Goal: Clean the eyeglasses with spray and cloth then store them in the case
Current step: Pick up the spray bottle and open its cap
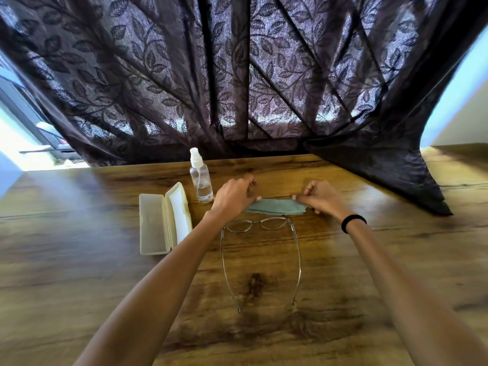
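A grey-green cleaning cloth (276, 206) lies on the wooden table (79, 260), stretched between both hands. My left hand (233, 195) pinches its left edge and my right hand (320, 196) pinches its right edge. Thin metal-framed eyeglasses (260, 225) lie just in front of the cloth with both temples unfolded toward me. To the left sits a cream glasses case (163, 225), its lid open. A clear spray bottle (200, 178) with a white cap stands upright behind the case, close to my left hand.
A dark leaf-patterned curtain (264, 75) hangs behind the table, and its right part drapes onto the tabletop at the far right (409, 180). I wear a black band (352, 222) on my right wrist.
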Demonstrator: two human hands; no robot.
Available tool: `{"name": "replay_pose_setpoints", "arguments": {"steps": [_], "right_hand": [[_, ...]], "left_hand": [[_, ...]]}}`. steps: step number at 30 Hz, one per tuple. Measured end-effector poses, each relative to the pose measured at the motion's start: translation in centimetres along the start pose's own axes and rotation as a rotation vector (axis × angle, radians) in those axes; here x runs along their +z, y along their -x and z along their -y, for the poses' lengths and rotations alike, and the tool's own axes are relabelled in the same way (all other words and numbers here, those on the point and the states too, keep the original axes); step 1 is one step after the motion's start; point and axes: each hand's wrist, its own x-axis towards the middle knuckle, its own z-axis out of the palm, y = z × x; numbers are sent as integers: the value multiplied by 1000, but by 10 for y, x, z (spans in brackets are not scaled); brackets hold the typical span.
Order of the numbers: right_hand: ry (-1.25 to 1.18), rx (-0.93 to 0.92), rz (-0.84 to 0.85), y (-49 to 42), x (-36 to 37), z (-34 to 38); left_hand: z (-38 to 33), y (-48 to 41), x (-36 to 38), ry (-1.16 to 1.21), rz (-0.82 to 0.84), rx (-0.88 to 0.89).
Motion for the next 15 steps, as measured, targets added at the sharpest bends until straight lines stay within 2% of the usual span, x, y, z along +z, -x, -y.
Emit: {"name": "replay_pose_setpoints", "arguments": {"steps": [3,7,10,15], "right_hand": [[80,-172,-144,-1,3,27],[-249,-370,50,3,22,88],[-443,-399,191,9,48,126],[-373,-469,234,9,88,151]], "left_hand": [[-6,18,-16,-18,-253,216],[-4,34,-44,-60,-565,349],[13,38,-60,-73,-685,276],[54,43,-70,129,-638,43]]}}
